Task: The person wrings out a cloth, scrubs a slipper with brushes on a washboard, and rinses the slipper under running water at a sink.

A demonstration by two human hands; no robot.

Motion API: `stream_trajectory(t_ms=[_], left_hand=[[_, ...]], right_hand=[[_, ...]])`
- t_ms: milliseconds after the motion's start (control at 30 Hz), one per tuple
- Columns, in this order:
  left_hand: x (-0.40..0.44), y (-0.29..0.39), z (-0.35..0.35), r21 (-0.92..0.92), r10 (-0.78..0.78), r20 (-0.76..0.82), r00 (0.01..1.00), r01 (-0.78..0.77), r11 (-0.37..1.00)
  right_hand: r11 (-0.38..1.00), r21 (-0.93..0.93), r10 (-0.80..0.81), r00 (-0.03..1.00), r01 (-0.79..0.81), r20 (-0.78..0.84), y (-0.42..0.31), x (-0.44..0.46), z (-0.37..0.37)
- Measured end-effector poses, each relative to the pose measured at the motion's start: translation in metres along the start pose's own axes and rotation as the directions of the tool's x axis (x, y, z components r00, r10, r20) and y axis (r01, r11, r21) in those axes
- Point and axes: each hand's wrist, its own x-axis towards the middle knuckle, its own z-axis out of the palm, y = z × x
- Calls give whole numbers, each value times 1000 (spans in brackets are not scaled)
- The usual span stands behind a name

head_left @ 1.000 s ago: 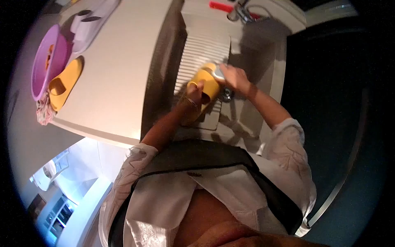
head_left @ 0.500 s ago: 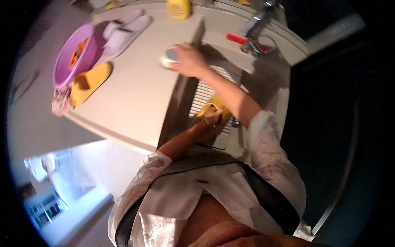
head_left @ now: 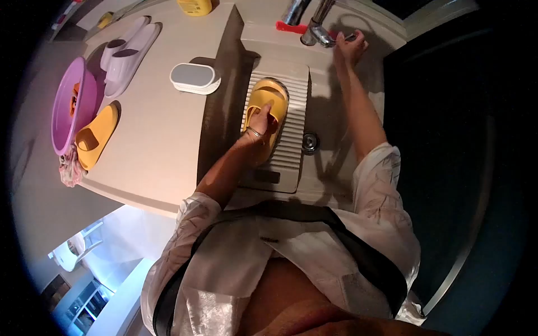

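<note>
My left hand (head_left: 259, 122) grips a yellow slipper (head_left: 264, 99) by its strap, thumb on top and the other fingers hidden under it. The slipper lies over a ridged washboard (head_left: 293, 120) in the sink. At the back of the sink, my right hand (head_left: 352, 49) has its fingers closed on the lever of the chrome faucet (head_left: 321, 35). No water shows at the spout. A white oval scrub brush with a grey top (head_left: 193, 77) sits on the counter, left of the sink and apart from both hands.
A second yellow slipper (head_left: 98, 136) lies near the counter's left edge, beside a purple basin (head_left: 68, 120) with orange things inside. Behind are lilac slippers (head_left: 129, 61) and a yellow bottle (head_left: 194, 7). A red object (head_left: 288, 27) lies by the faucet; the drain (head_left: 310, 143) is right of the washboard.
My right hand has let go of the scrub brush on the counter and moved right to the faucet lever. My left hand still holds the slipper, and the whole view has shifted.
</note>
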Motion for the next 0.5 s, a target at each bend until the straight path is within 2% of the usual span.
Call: stream_trajectory(t_ms=[67,100,167,233,300,333,400,433,500], left_hand=[[4,-1,5,166,85,-22,996,-81,983],[4,0,10,38,25,7,1000,-25,999],[6,9,21,-211,-59,77,995,74,975],[26,7,18,-270,-69,100,993,94,958],[42,4,12,-157,-89,165,982,116,981],[30,9,24,-162,-63,64,996,73,984],[20,15,35,-175,-35,23,999,39,984],[15,18,40,-192,-12,-18,1000,8,981],[5,28,49,-151,48,-51,998,-55,987]], right_hand=[[985,-173,-46,987,19,-155,21,18,18],[984,-180,-40,987,11,-156,32,26,19],[981,-112,174,972,-158,158,30,44,17],[974,-30,226,954,-224,197,23,48,5],[990,-109,106,985,-92,137,37,49,2],[990,-103,108,985,-94,135,41,50,3],[980,57,180,973,-190,146,46,53,8],[979,63,181,973,-191,144,37,54,3],[940,195,244,950,-281,193,13,55,-13]])
